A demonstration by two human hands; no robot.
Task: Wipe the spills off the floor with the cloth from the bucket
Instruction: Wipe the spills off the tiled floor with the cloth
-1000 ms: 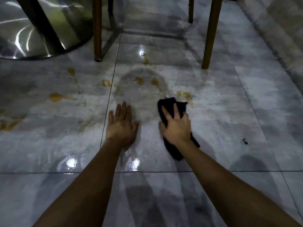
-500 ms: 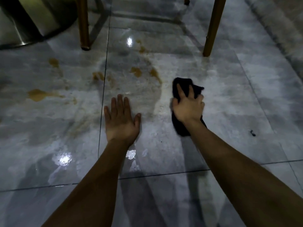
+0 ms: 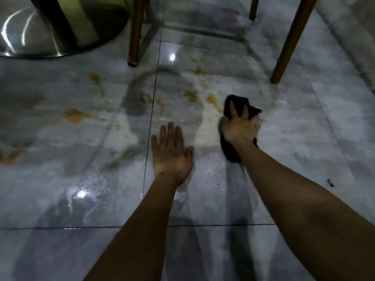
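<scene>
Wooden chair legs and a metal table base crowd the top of the frame, above the brown spills. Your right hand presses the dark cloth to the floor at centre right; your left hand lies flat, fingers spread, beside it.

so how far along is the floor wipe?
Early. In hand: right hand presses the dark cloth onto the grey marble tile floor, beside brown spill spots. Left hand lies flat, bracing. Left: brown puddle and smears at left. Nothing clearly finished.
</scene>
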